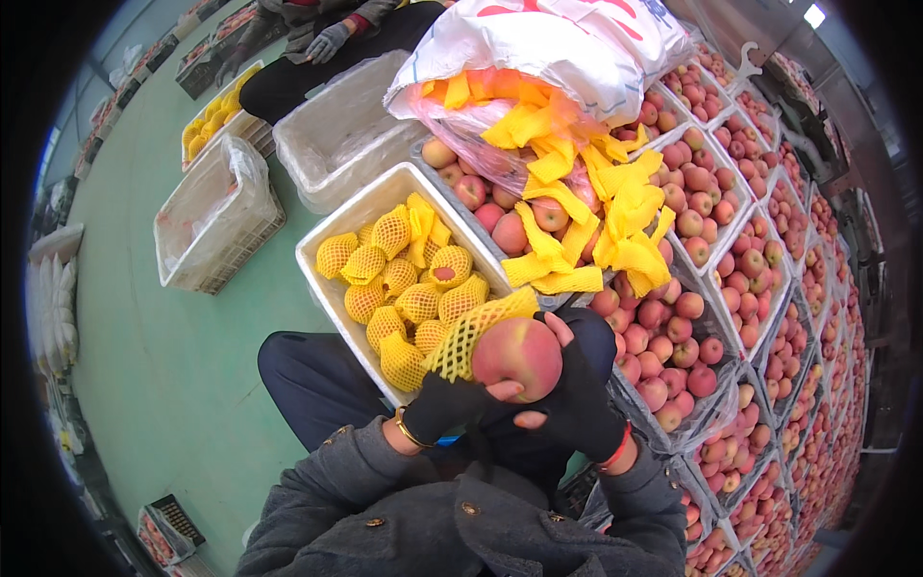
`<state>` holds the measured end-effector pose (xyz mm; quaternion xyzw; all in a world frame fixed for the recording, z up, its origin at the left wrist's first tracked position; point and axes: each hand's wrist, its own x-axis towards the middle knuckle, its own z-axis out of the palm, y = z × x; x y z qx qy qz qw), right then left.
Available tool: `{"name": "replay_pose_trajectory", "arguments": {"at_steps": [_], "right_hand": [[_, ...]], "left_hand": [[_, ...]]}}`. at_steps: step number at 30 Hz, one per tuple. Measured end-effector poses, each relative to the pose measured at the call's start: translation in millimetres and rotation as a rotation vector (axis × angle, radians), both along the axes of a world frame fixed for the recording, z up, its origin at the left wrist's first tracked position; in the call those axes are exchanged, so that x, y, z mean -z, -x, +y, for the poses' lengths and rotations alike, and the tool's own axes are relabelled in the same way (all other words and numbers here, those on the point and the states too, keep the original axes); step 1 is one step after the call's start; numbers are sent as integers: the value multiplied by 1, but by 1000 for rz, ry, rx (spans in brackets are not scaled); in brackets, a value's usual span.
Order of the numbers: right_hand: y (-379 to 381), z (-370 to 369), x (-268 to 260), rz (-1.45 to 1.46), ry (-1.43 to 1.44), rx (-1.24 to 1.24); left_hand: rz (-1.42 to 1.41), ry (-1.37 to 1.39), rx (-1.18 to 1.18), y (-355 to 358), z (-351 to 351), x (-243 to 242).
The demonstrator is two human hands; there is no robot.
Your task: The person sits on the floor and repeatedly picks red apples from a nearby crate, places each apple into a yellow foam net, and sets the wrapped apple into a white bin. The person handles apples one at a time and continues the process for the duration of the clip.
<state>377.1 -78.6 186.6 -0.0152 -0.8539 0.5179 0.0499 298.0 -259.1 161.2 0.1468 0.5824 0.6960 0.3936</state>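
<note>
A red apple [518, 359] is held up between my hands, in front of my lap. My right hand [577, 397], in a black fingerless glove, grips it from the right with fingertips at its top edge. My left hand [451, 407], gloved the same way, holds a yellow foam net sleeve [479, 328] against the apple's left side. The left thumb tip touches the apple; the other left fingers are hidden. Just beyond lies a white crate [339, 306] with several net-wrapped apples [418, 303] in it.
Loose yellow foam nets [627, 216] spill from a white woven sack [533, 43] over a crate of bare apples [472, 195]. More apple crates [750, 267] fill the right side. Plastic-lined crates [216, 216] stand on the green floor [216, 346]. Another person's gloved hand [328, 43] shows at the top.
</note>
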Motion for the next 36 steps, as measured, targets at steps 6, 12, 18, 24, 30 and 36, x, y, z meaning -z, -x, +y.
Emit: {"name": "replay_pose_trajectory", "arguments": {"at_steps": [6, 12, 18, 24, 30, 36], "right_hand": [[20, -19, -20, 209, -221, -148], [37, -15, -12, 261, -129, -620], [52, -6, -2, -38, 569, -109], [-1, -72, 73, -991, 2361, -413], [-24, -72, 49, -958, 1629, -436], [-1, -77, 46, -1091, 1616, -509]], "left_hand": [[-452, -350, 152, 27, -50, 2], [-164, -252, 301, 31, -68, 10], [-539, -363, 309, 25, -75, 15], [-730, -347, 411, 11, -88, 16], [-781, -382, 647, -5, -102, 1], [-690, -390, 914, -1, -104, 2]]}}
